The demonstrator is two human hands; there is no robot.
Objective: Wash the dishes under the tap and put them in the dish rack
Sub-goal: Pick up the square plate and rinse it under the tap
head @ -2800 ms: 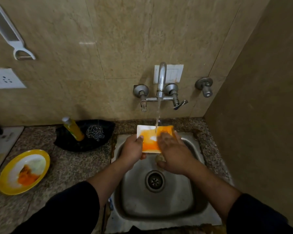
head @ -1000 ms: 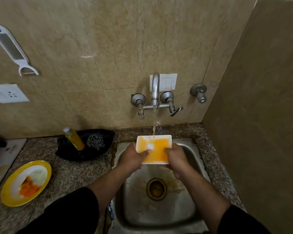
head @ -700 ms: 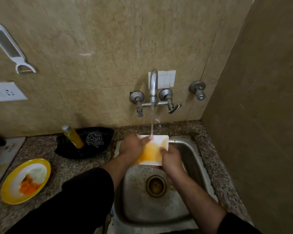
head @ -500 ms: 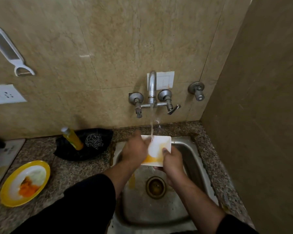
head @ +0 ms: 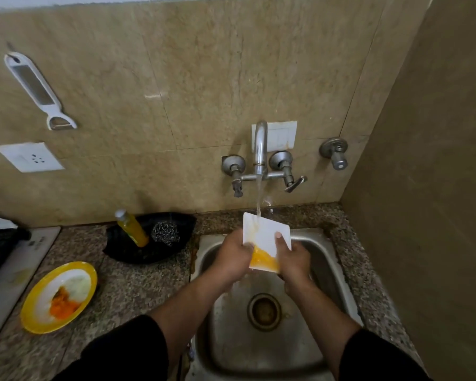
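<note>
Both hands hold a white square plate (head: 270,237) tilted over the steel sink (head: 327,259), near the sink's back edge. The left hand (head: 231,257) is closed on the plate's left side, and the right hand (head: 293,258) grips its right side with the thumb on the face. Water from the wall tap (head: 260,149) strikes the plate's upper left corner; orange residue pools at its lower edge. On the tabletop (head: 138,284), a dirty yellow-rimmed plate (head: 59,295) lies near the left edge. A black tray (head: 149,243) at the back edge holds an orange bottle (head: 132,228) and a steel scrubber (head: 165,233).
</note>
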